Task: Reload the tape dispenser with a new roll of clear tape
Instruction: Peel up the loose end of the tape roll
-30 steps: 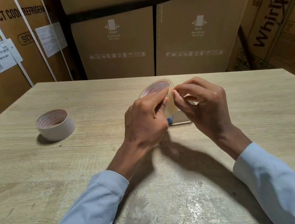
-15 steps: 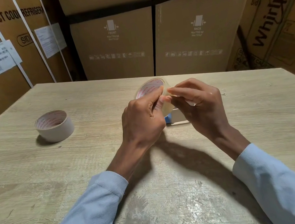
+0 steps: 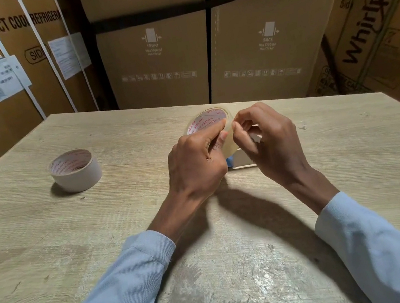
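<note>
A roll of clear tape [image 3: 208, 121] with red print on its core is held tilted above the middle of the wooden table [image 3: 47, 231]. My left hand [image 3: 196, 165] grips the roll from the near side. My right hand [image 3: 269, 141] pinches at the roll's outer edge with thumb and forefinger. Behind and under both hands a small part of the tape dispenser [image 3: 240, 160] shows, white with a blue bit; most of it is hidden. An empty-looking cardboard tape core [image 3: 75, 170] stands on the table to the left.
Tall cardboard appliance boxes [image 3: 201, 44] stand close behind the table's far edge and on both sides. Small white scraps [image 3: 303, 127] lie on the table to the right of my hands.
The roll and both hands have stayed at the table's middle. My right fingers shifted slightly along the roll's edge, still pinching at it.
</note>
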Action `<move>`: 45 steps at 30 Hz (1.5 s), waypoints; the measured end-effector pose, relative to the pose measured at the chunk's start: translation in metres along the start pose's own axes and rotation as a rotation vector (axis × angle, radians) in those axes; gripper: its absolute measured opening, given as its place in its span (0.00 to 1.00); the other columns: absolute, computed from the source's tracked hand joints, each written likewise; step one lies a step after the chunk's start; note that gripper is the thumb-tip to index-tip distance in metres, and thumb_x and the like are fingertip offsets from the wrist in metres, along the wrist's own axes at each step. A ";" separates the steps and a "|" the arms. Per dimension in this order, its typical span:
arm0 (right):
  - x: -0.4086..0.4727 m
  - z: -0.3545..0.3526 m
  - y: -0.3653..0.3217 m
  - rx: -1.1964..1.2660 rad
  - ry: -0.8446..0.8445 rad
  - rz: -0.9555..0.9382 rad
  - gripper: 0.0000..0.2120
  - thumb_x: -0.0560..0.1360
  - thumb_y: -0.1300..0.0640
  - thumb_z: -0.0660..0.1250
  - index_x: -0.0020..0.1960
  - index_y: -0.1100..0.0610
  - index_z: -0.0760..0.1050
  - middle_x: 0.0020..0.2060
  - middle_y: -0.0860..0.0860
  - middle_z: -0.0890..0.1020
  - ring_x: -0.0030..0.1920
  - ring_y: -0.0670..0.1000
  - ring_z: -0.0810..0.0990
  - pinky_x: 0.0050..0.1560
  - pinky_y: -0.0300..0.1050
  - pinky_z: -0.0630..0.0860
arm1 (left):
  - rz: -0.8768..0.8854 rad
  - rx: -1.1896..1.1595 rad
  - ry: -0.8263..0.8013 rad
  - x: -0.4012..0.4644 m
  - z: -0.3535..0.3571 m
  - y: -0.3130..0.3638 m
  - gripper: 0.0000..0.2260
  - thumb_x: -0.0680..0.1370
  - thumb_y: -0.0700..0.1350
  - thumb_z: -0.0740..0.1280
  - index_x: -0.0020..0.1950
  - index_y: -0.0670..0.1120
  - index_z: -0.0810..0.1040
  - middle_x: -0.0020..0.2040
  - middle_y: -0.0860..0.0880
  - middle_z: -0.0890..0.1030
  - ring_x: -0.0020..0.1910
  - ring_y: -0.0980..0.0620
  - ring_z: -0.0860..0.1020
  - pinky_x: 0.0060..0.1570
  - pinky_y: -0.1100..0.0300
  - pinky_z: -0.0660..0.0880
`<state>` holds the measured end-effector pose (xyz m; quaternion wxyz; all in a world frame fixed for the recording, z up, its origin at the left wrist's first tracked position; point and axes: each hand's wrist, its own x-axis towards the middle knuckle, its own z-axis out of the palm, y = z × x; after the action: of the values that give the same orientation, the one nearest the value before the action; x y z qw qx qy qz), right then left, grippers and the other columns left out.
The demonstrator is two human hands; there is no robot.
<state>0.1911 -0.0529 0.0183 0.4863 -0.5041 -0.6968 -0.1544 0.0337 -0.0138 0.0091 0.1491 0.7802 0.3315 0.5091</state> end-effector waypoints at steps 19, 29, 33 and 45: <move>-0.003 -0.003 0.002 0.136 0.033 0.063 0.05 0.77 0.59 0.73 0.48 0.60 0.85 0.41 0.52 0.83 0.39 0.47 0.83 0.39 0.48 0.81 | 0.015 0.014 0.073 0.000 0.001 -0.003 0.15 0.79 0.49 0.63 0.62 0.47 0.82 0.53 0.45 0.86 0.48 0.43 0.85 0.40 0.48 0.81; 0.000 -0.005 0.005 0.299 -0.058 0.300 0.04 0.77 0.63 0.69 0.44 0.61 0.80 0.38 0.53 0.83 0.39 0.54 0.83 0.42 0.58 0.81 | 0.038 0.016 0.049 -0.002 0.002 0.000 0.14 0.79 0.47 0.64 0.63 0.46 0.82 0.57 0.46 0.85 0.55 0.45 0.84 0.46 0.48 0.82; 0.001 -0.013 0.008 0.584 -0.108 0.455 0.05 0.78 0.62 0.70 0.49 0.64 0.83 0.42 0.57 0.86 0.44 0.55 0.86 0.51 0.54 0.84 | 0.029 0.007 0.066 0.000 0.001 -0.004 0.15 0.79 0.47 0.63 0.63 0.46 0.82 0.57 0.46 0.85 0.54 0.45 0.84 0.46 0.48 0.82; -0.002 -0.005 0.004 0.327 -0.050 0.306 0.03 0.73 0.59 0.76 0.45 0.59 0.85 0.41 0.49 0.84 0.42 0.46 0.84 0.46 0.44 0.82 | 0.035 -0.020 0.100 -0.001 0.001 -0.004 0.15 0.80 0.46 0.64 0.63 0.43 0.81 0.57 0.45 0.85 0.56 0.47 0.84 0.48 0.48 0.83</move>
<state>0.1975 -0.0562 0.0177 0.5619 -0.5220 -0.6399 0.0490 0.0328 -0.0111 0.0055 0.1312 0.7580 0.3198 0.5532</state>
